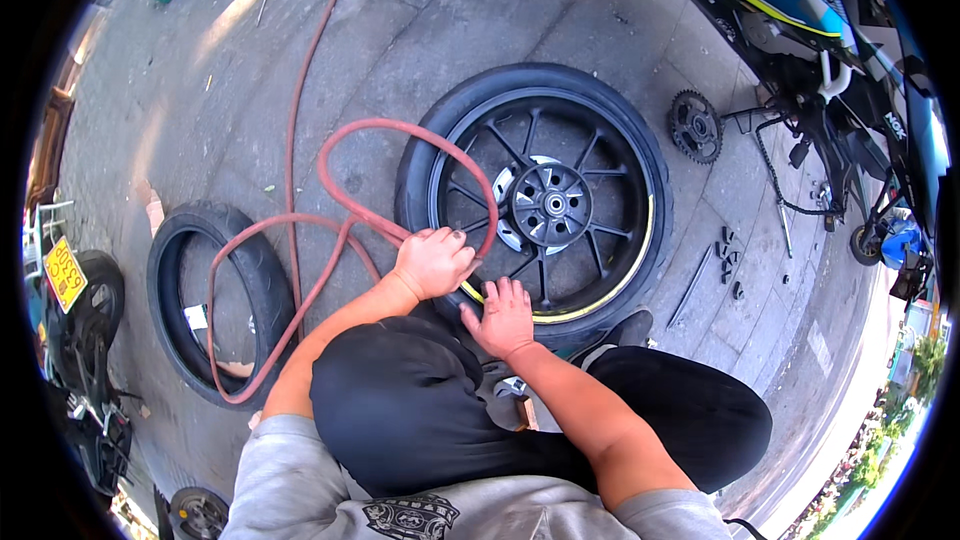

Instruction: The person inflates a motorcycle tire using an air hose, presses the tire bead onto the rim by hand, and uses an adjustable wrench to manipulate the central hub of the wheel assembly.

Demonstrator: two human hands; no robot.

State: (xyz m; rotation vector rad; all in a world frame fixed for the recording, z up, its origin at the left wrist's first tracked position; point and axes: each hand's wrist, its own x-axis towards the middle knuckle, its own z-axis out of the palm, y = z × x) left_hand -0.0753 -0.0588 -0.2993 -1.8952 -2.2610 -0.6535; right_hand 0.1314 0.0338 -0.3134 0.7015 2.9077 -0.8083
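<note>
A motorcycle wheel with a black tyre point(410, 180) and a spoked black rim lies flat on the paving in front of me. Yellow striping marks part of its rim. My left hand point(435, 262) is closed around a red air hose point(400, 124) at the wheel's near left edge. The hose's end is hidden by my fingers. My right hand point(502, 320) rests on the near edge of the wheel, its fingers stretched over the rim, holding nothing.
A loose tyre point(170, 300) lies left, with hose across it. Right of the wheel are a sprocket point(695, 127), a thin metal rod point(690, 286) and several small black pieces point(727, 265). A partly dismantled motorcycle point(760, 5) stands far right; another motorcycle point(90, 290) stands left.
</note>
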